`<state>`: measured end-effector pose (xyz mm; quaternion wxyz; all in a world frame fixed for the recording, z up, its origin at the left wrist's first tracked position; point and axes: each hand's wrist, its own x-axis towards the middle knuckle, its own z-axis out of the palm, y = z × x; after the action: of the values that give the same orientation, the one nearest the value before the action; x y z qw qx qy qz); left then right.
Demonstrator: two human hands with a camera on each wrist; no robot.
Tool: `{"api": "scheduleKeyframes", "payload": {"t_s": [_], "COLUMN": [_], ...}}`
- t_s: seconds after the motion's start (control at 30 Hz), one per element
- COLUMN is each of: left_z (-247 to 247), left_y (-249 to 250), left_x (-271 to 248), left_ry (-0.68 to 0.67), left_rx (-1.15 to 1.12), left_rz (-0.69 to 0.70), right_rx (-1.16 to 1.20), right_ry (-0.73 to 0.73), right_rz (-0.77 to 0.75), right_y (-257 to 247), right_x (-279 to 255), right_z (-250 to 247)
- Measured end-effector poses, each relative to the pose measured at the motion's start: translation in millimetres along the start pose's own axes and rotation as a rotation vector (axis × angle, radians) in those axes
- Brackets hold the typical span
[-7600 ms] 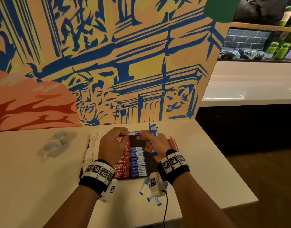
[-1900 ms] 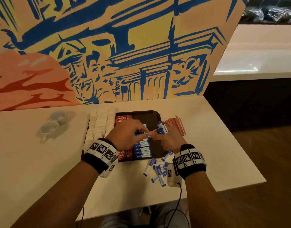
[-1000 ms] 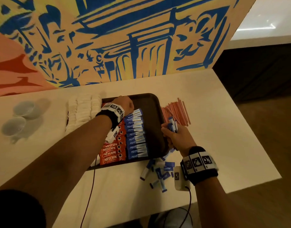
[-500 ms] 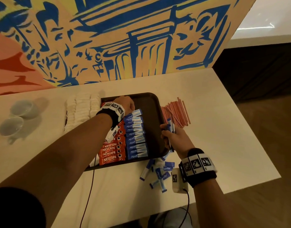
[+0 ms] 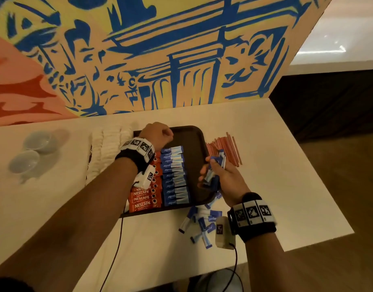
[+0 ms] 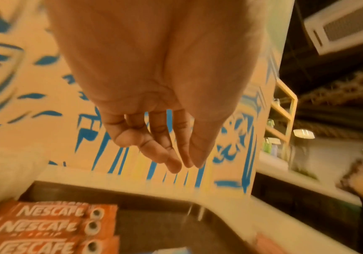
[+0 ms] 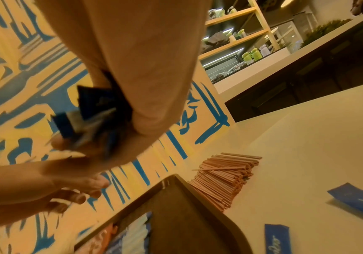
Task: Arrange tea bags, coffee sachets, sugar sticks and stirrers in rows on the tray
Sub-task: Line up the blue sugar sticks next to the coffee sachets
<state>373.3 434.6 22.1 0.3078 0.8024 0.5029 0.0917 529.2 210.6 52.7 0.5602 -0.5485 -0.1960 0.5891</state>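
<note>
So the brown tray is the thing to orient by. Along its left part runs a column of red coffee sachets, and right beside that a neat column of blue sugar sticks, each lying crosswise. The right strip of the tray looks bare, probably saved for the next row.

Over that bare right side, the right hand clutches a fanned bunch of blue sticks, fingers wrapped around them; my guess is it works as a magazine so sticks can be fed out one by one. More loose blue sticks are scattered on the table just off the tray's near edge.

Meanwhile the left hand hovers over the far left corner of the tray, above the sachets. From the wrist view its fingers hang loosely curled with nothing in them, probably waiting for the next stick.

Orange stirrers sit piled just off the tray's right edge, and white tea bags line up along its left edge.
</note>
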Motion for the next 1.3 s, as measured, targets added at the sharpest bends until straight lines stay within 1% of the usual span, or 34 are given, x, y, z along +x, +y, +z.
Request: {"api": "scheduleKeyframes", "payload": {"t_s": [0.07,0.13,0.27,0.43,0.57,0.63,0.87,0.97,1.07,1.17,1.3], "left_z": [-11,-18,-17,-16,-12,-8,-14,-18,-19,-18,-18], "left_y": [7,15,31,57,79,83,83,83,83,85,91], "left_x": [-30,-65,-131,-189,-226,-236,-253,-259,-265,-268,-273], "left_ry": [0.086,0.111,0.09,0.064,-0.034,-0.046,0.045,0.115,0.14,0.154,0.145], "left_rx": [-0.135,-0.252,-0.396,-0.595,-0.683,-0.655,-0.647,-0.652,-0.676,-0.672,-0.692], "left_rz": [0.023,0.059,0.138,0.19,0.207,0.217,0.187,0.167,0.15,0.15,0.169], "right_rx": [0.107,0.132,0.077,-0.012,-0.086,-0.072,-0.092,-0.022,0.043,0.001,-0.106], "right_ry": [-0.015,-0.032,-0.091,-0.054,-0.012,-0.015,-0.1,-0.103,-0.095,-0.072,-0.131], "right_rz": [-0.058,-0.106,-0.158,-0.158,-0.178,-0.19,-0.265,-0.283,-0.258,-0.278,-0.307], "right_y": [-7,-13,-15,-6,3,5,2,-3,-7,-7,-5], "right_x": [-11,-20,-38,-67,-89,-98,-115,-119,-121,-125,-131], "right_z": [5,10,18,35,47,51,54,46,40,39,45]}}
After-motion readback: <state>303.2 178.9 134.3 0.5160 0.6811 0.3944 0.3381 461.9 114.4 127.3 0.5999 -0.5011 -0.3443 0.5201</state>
